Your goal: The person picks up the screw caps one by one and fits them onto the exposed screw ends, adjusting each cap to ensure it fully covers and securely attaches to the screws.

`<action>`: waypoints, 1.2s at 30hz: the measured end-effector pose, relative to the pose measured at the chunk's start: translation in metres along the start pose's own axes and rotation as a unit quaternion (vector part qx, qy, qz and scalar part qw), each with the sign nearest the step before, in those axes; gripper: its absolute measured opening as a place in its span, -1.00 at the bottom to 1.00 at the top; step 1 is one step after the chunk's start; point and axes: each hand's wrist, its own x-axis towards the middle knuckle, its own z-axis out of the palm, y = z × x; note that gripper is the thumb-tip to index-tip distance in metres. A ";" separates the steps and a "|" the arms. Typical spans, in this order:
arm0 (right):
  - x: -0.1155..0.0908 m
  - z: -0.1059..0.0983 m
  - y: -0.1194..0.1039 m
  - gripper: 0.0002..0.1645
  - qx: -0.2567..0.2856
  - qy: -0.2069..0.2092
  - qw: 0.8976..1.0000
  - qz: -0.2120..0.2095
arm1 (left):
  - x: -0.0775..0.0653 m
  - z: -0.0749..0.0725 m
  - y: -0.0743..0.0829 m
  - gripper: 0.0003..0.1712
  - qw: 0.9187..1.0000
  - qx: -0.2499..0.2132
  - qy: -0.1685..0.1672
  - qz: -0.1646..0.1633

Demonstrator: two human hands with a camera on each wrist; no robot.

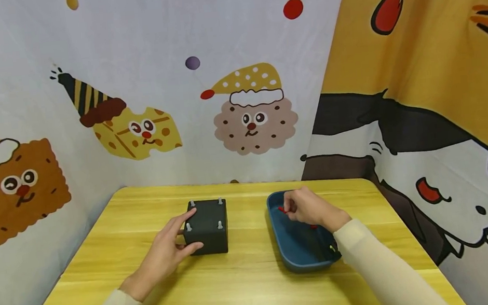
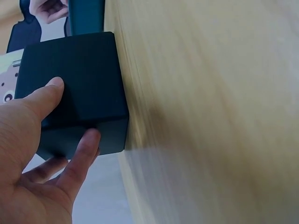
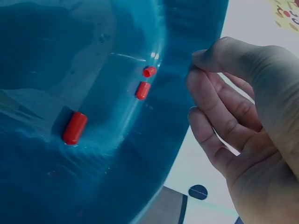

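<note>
Right wrist view: two small red caps point(image 3: 143, 90) lie in the blue tray point(image 1: 294, 237), roughly nine o'clock from the right hand point(image 1: 312, 208) at its fingertips, the lower cap's long axis running one to seven. That hand is nearer, thumb and forefinger together (whether anything is pinched cannot be told); at the tray's nine o'clock, head view, the left hand point(image 1: 165, 244) grips the black block point(image 1: 210, 238).
</note>
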 end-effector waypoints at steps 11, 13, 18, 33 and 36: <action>-0.009 -0.015 -0.011 -0.63 -0.015 0.007 1.000 -0.015 | 0.002 -0.001 -0.001 0.12 1.000 -0.008 -0.002 0.002; -0.010 -0.018 -0.013 -0.60 -0.015 0.001 1.000 -0.022 | 0.002 -0.001 -0.001 0.12 1.000 -0.009 -0.003 0.001; -0.012 -0.021 -0.021 -0.65 -0.012 0.003 0.999 -0.047 | 0.002 0.000 -0.001 0.12 1.000 -0.010 -0.009 -0.002; -0.008 -0.019 -0.057 -0.80 -0.005 0.047 0.996 -0.072 | 0.001 -0.001 0.000 0.13 1.000 -0.009 -0.002 0.003; -0.006 -0.015 -0.062 -0.81 -0.004 0.052 0.996 -0.076 | 0.000 -0.001 -0.001 0.13 1.000 -0.010 0.001 0.002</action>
